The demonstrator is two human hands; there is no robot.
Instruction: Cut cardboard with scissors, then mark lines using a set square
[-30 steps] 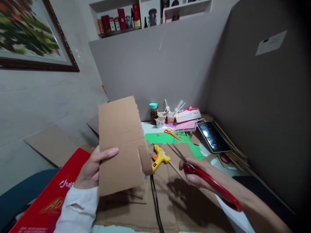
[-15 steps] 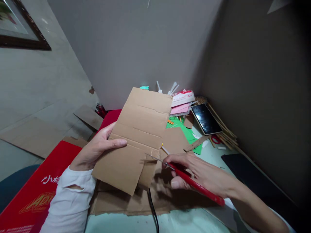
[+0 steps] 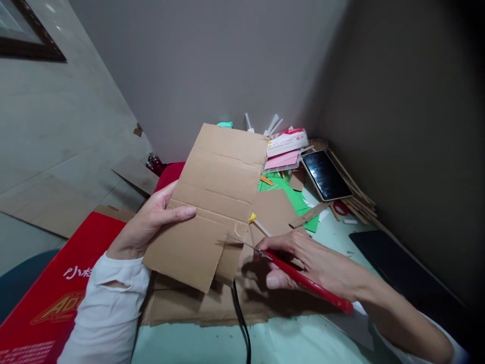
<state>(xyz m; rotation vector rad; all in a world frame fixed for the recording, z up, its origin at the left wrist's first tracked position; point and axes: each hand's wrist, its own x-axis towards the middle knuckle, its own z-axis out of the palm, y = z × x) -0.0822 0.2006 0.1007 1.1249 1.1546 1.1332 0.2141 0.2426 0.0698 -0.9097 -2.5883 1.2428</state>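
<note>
My left hand grips the left edge of a creased brown cardboard piece, thumb on top and fingers hidden behind. The cardboard is held up at a tilt. In my right hand is a craft knife with a long red handle and a thin metal blade. Its blade lies against the lower right part of the cardboard, at the top of a slit. Beside the slit a narrower cardboard strip hangs down. Under the held piece lie more cardboard sheets on the pale green table.
A red box stands at left. A black cord runs off the front edge. Further back are green paper, a tissue pack, a phone and wooden sticks. A black flat object lies at right.
The whole scene sits slightly higher in the view. The blade has shifted a little on the cardboard, near the slit's top. Both hands keep their holds.
</note>
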